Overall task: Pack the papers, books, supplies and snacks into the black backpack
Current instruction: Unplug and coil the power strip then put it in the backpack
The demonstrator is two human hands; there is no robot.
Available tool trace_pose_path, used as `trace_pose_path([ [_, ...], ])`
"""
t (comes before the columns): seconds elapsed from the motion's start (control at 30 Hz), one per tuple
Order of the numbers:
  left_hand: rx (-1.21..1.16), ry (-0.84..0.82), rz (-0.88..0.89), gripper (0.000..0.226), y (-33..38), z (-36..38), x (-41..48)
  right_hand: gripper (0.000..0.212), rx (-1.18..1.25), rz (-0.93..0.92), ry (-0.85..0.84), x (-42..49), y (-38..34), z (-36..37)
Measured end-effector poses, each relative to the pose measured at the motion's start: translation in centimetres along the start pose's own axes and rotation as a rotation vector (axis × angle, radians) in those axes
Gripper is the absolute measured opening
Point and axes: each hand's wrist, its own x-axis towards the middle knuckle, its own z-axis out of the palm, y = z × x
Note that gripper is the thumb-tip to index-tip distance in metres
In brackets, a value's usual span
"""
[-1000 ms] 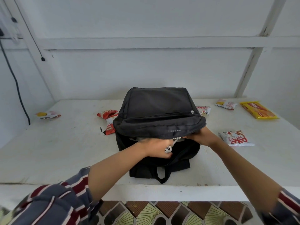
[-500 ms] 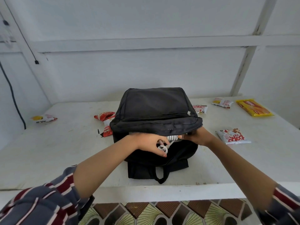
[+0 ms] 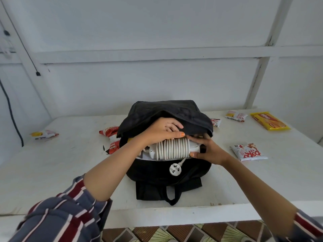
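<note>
The black backpack (image 3: 190,117) lies on the white table (image 3: 73,172), its mouth facing me. A white power strip with its cord wound round it (image 3: 172,148) sticks out of the opening, and its plug (image 3: 175,169) dangles in front. My left hand (image 3: 161,130) lies over the top of the strip, fingers reaching under the raised flap. My right hand (image 3: 206,149) grips the strip's right end. The edge of some papers shows under the strip.
Snack packets lie around the bag: a red one (image 3: 111,137) at its left, a small one (image 3: 44,135) far left, a white-and-red one (image 3: 249,151) at the right, others (image 3: 236,115) and a yellow biscuit pack (image 3: 270,121) at the back right. A patterned floor lies below.
The flap has been lifted and the power strip has come into full view in the opening. My left hand moved up onto the strip; my right hand now holds its end.
</note>
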Motion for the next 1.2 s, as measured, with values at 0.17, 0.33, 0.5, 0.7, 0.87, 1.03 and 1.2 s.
trace_pose_path([
  [0.17, 0.004, 0.084, 0.001, 0.025, -0.8, -0.1, 0.9, 0.055, 0.121, 0.080, -0.026, -0.2, -0.3, 0.3],
  [0.33, 0.012, 0.083, 0.007, 0.027, -1.2, -0.1, 1.2, 0.060, 0.081, 0.028, 0.038, -0.5, 0.1, 0.5],
  [0.5, 0.014, 0.082, 0.013, 0.026, -1.4, -0.1, 1.2, 0.069, 0.082, 0.038, 0.066, -0.4, 0.0, 0.6],
  [0.7, 0.011, 0.075, 0.010, 0.022, -1.1, -0.1, 0.8, 0.074, 0.038, 0.076, 0.087, -0.9, -0.1, 0.2],
  [0.87, 0.117, 0.011, -0.031, 0.015, 0.3, 0.0, -0.2, 0.034, 0.130, 0.096, 0.328, -2.5, 0.1, -2.1],
  [1.03, 0.521, -0.434, -0.214, 0.034, 4.9, 0.9, -2.9, 0.026, 0.207, 0.225, 0.590, -3.2, 0.5, -5.0],
  [1.2, 0.303, -0.799, -0.342, 0.034, 8.8, 1.6, -6.1, 0.027, 0.210, 0.162, 0.576, -2.8, -1.0, -6.1],
])
